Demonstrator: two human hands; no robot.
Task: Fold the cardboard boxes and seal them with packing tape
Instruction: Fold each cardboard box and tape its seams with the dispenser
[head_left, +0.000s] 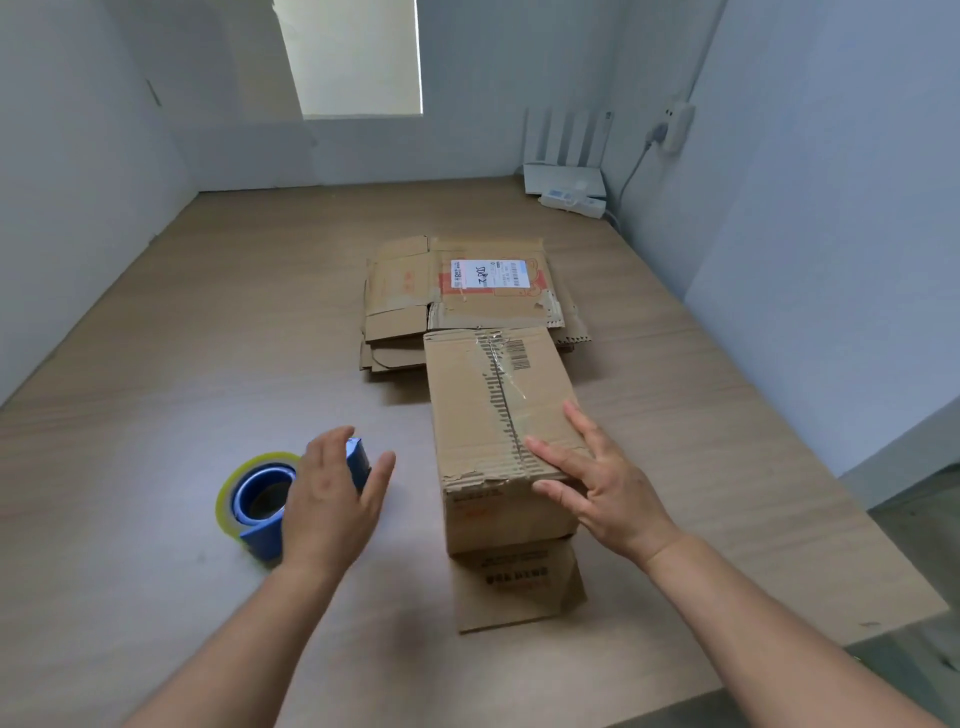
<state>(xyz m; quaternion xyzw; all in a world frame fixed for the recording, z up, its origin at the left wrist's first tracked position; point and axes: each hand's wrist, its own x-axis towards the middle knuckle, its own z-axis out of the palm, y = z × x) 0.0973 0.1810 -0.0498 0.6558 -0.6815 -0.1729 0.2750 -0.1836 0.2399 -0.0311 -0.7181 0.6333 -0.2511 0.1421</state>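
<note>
A folded-up cardboard box stands in the middle of the wooden table, its top seam covered with clear tape. One flap lies flat on the table at its near end. My right hand rests with straight fingers on the box's near top edge. A blue tape dispenser with a yellowish roll lies to the left of the box. My left hand hovers over the dispenser with fingers spread, not gripping it. A stack of flattened cardboard boxes lies behind the standing box.
The wooden table runs to white walls at the left, back and right. A white router and a power strip sit in the far right corner, with a cable up the wall. The table's right edge drops off near my right forearm.
</note>
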